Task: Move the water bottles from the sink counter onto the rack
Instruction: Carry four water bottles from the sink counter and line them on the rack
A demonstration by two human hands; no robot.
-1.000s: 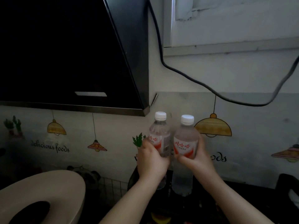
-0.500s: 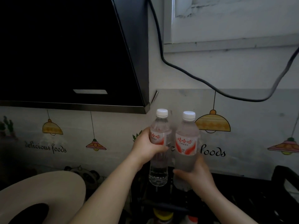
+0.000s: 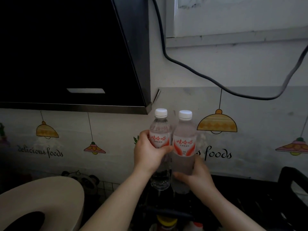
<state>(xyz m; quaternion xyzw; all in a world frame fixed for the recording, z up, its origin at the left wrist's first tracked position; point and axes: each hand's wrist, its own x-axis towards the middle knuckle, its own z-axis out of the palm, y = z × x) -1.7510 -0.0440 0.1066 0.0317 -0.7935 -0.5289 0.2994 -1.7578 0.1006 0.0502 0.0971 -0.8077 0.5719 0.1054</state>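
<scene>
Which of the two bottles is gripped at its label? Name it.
The left bottle: the left hand wraps its label. The right hand holds the right bottle lower, below the label.

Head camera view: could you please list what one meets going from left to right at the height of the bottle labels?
Small pink lamp sticker → left hand → left water bottle → right water bottle → word "foods" → pink lamp sticker at the right edge.

- left hand (image 3: pixel 149 156): bare; no glove, ring or watch showing
- right hand (image 3: pixel 198 180): bare too
- both forearms (image 3: pixel 116 202): bare, no sleeve in shot
</scene>
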